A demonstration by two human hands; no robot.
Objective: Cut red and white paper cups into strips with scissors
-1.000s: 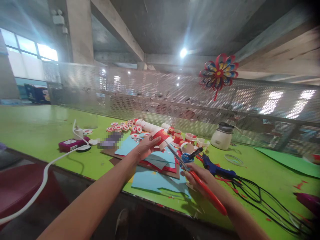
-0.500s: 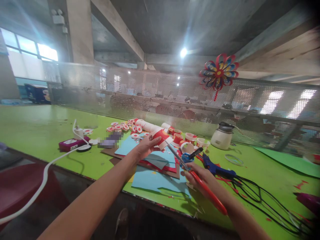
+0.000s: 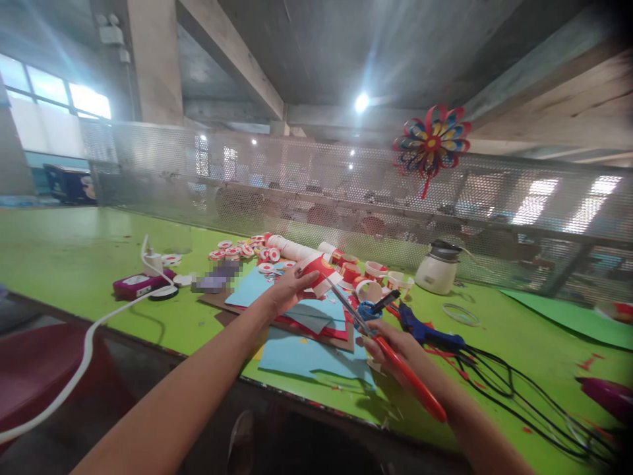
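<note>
A red and white paper cup (image 3: 322, 266) is gripped at its side by my left hand (image 3: 289, 289), fingers closed around it above the paper sheets. My right hand (image 3: 391, 343) is closed on scissors (image 3: 418, 386) with long red handles. The metal blades point up and left, their tips at the cup's lower right edge; whether they bite into the paper I cannot make out. Behind the cup, a long stack of white paper cups (image 3: 291, 249) lies on its side. Light blue paper sheets (image 3: 316, 359) lie below my hands. Cut cup rings (image 3: 399, 282) stand just beyond the scissors.
Round cup bottoms (image 3: 242, 251) lie heaped at the back. A blue glue gun (image 3: 432, 338) with black cords rests right of my right hand. Farther back stands a white jug (image 3: 438, 272). A purple box (image 3: 141, 284) with a white cable sits left. A paper flower (image 3: 432, 142) hangs on the mesh.
The whole view has shifted very slightly. Both hands keep their grips, and the scissors and cup stay in nearly the same position relative to each other.
</note>
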